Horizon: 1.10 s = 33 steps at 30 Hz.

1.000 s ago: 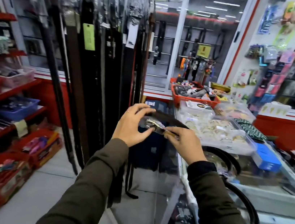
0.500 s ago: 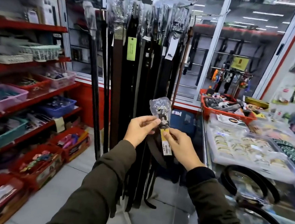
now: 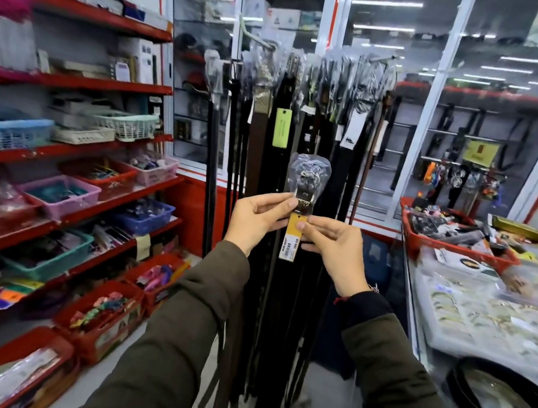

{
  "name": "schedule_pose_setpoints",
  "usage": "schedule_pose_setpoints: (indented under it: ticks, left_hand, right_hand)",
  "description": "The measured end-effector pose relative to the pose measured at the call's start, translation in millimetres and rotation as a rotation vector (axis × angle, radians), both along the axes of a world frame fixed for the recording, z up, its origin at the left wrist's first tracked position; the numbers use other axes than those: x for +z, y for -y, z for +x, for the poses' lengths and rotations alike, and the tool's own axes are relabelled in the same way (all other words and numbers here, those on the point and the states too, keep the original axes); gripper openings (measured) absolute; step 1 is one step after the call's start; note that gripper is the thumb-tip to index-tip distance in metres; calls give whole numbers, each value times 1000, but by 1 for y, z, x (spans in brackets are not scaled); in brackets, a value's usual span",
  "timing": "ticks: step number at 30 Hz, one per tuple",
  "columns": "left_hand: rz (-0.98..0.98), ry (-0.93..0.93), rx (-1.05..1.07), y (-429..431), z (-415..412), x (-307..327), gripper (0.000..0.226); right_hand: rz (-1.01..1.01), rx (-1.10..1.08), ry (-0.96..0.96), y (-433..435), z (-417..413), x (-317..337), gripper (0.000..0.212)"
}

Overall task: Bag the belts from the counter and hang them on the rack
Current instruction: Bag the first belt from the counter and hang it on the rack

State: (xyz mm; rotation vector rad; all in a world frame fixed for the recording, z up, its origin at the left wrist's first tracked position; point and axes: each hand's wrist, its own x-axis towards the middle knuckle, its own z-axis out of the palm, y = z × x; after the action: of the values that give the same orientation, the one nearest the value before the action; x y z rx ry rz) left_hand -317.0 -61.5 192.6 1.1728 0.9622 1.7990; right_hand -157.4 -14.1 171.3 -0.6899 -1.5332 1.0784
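While the rack [image 3: 318,62] of hanging belts stands just beyond, both hands pinch one bagged belt [image 3: 307,178] upright: left hand [image 3: 258,218] below the buckle, right hand [image 3: 333,251] fingers closed on its yellow tag [image 3: 291,241].

rack [image 3: 319,55] centre, behind both hands | bagged belt [image 3: 307,178] in front of rack, left hand [image 3: 258,218] to its left, right hand [image 3: 335,251] to its right | shelves [image 3: 70,82] left | tabletop [image 3: 416,328] right, tray [image 3: 455,247] on its far end, coiled belts [image 3: 503,399] on its near end
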Motion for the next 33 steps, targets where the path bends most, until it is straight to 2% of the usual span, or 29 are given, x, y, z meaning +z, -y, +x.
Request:
schedule_pose_setpoints:
  ticks: [5,10,16,21,27,33]
  left_hand:
    - [58,27,52,1,-18,26,20]
    - [157,51,86,1,-40,66,28]
    - [243,65,176,0,-63,123,35]
    - [296,133,195,-5,-78,155,29]
    - [265,224,133,-15,-95,172,10]
    - [221,250,89,-21,-104,167,21]
  right_hand:
    - [36,64,-31,-10,-27,26,25]
    - [105,91,-118,-16,-57,73,18]
    - [163,164,-228,-18,-94,134,22]
    - [171,212,-298,-17,-122,170,21]
    - [182,181,-304,-21,-138,187,24]
    - [161,161,-298,-25,-141,178,18]
